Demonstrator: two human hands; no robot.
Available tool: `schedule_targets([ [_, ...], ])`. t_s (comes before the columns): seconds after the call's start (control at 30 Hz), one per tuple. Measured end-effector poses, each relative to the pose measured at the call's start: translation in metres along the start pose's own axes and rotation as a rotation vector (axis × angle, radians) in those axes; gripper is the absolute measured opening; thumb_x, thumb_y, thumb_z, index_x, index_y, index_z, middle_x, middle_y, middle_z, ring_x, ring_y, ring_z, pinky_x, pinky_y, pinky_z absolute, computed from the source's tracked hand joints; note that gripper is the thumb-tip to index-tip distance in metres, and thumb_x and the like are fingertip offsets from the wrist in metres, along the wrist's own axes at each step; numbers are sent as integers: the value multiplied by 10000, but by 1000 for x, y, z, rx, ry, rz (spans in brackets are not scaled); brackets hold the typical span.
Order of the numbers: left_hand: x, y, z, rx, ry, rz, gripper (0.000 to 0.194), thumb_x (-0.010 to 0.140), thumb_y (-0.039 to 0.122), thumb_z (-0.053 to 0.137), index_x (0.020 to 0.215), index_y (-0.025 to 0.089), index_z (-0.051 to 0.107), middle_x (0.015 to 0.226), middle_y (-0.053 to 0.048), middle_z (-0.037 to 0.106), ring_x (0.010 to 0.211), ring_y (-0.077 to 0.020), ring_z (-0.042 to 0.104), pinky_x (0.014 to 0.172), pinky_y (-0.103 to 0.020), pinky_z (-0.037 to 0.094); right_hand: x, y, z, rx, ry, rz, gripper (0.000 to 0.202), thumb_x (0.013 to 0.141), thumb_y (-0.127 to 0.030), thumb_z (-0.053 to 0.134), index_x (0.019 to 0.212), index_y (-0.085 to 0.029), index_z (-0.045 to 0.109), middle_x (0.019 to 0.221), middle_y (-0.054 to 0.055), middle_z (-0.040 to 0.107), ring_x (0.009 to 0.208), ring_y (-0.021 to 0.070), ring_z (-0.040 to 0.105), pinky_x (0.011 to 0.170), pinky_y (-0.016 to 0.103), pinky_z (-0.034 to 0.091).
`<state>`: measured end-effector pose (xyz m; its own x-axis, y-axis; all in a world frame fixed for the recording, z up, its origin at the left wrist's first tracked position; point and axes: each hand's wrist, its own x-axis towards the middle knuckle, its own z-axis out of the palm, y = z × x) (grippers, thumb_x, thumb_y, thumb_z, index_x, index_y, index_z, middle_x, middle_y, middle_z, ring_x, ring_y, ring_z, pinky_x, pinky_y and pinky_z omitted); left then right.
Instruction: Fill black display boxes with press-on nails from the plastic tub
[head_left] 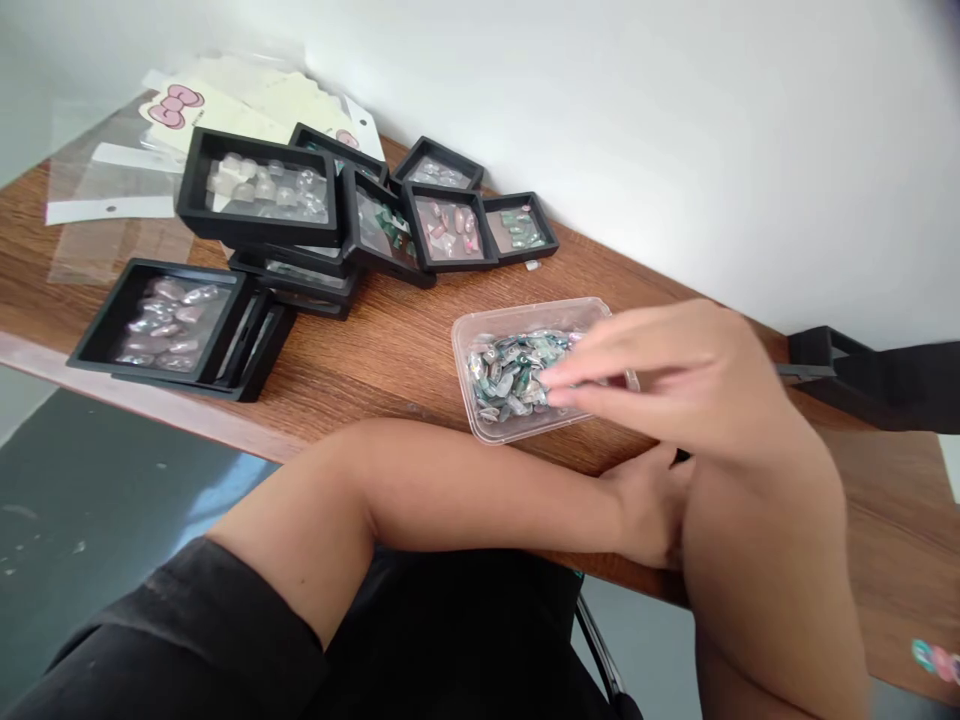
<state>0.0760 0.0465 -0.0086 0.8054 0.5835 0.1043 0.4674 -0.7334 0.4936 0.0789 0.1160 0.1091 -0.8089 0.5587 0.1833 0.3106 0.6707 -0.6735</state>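
Observation:
A clear plastic container (480, 425) sits on the wooden table, filled with a heap of glossy green, white and clear press-on nails (514, 370). My right hand (675, 370) reaches over its right side, thumb and fingers pinched together at the heap; whatever lies between the fingertips is too small to make out. My left forearm crosses in front of the container. Beyond it, my left hand (649, 505) rests low at the table's front edge, its fingers mostly hidden behind my right forearm. A small dark thing shows beside those fingers, its kind unclear.
Several black display frames (259, 225) holding press-on nails are stacked at the left and back. Cream cards with a pink bow (176, 105) and clear plastic sleeves (112, 185) lie behind them. A black object (885, 380) stands at the right against the white wall (675, 130).

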Motion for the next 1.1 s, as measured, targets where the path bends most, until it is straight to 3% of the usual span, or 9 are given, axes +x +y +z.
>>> schedule_targets([
  [0.13,-7,6,-2,181,7,85,554,960,436,518,1403,107,565,1557,-145,454,1487,-392,308,1125,-498,408,-60,12,-20,-46,24,34,265,834,-218,781,1055,-363,769,921,-45,788,784,162,744,671,299,616],
  [0.27,-17,15,-3,503,62,70,569,997,504,382,1470,214,507,1543,-89,480,1425,-360,412,1106,-541,404,-115,40,-28,-31,94,128,288,818,-212,789,1056,-373,763,909,-43,791,779,177,757,663,292,640],
  [0.37,-31,24,-7,577,47,10,563,993,534,387,1446,234,534,1476,-91,529,1335,-345,485,1077,-523,430,-135,54,-25,-11,122,206,252,841,-189,754,1032,-352,774,951,-33,793,818,169,760,712,274,642],
  [0.5,-58,32,-12,685,-3,-116,686,969,623,407,1409,120,562,1384,-163,564,1211,-350,533,1050,-507,438,-137,61,-17,21,103,243,201,856,-191,735,1000,-322,787,941,-23,793,814,156,753,714,260,625],
  [0.63,-89,24,-15,747,-2,-69,774,933,723,380,1452,163,511,1453,-135,507,1297,-329,470,1058,-484,441,-134,67,-10,5,94,227,214,872,-180,720,1044,-294,775,1026,-10,789,932,170,752,866,299,616],
  [0.73,-104,14,-15,703,8,19,780,937,706,392,1489,159,463,1488,-128,478,1323,-309,447,1028,-434,446,-132,70,-1,-27,101,200,223,888,-164,699,1069,-278,761,1069,1,783,970,180,749,919,335,602],
  [0.93,-106,9,-11,630,-8,35,726,958,597,414,1532,152,410,1635,-98,333,1425,-277,376,1119,-377,385,-120,62,14,-138,89,146,199,900,-152,671,1051,-259,744,919,-1,778,822,161,718,894,385,572],
  [1.1,-106,9,-10,559,-33,7,793,913,623,481,1544,153,390,1642,-117,329,1522,-340,286,1212,-491,314,-113,59,23,-211,66,115,225,904,-161,651,1082,-271,735,947,8,760,845,164,697,775,351,536],
])
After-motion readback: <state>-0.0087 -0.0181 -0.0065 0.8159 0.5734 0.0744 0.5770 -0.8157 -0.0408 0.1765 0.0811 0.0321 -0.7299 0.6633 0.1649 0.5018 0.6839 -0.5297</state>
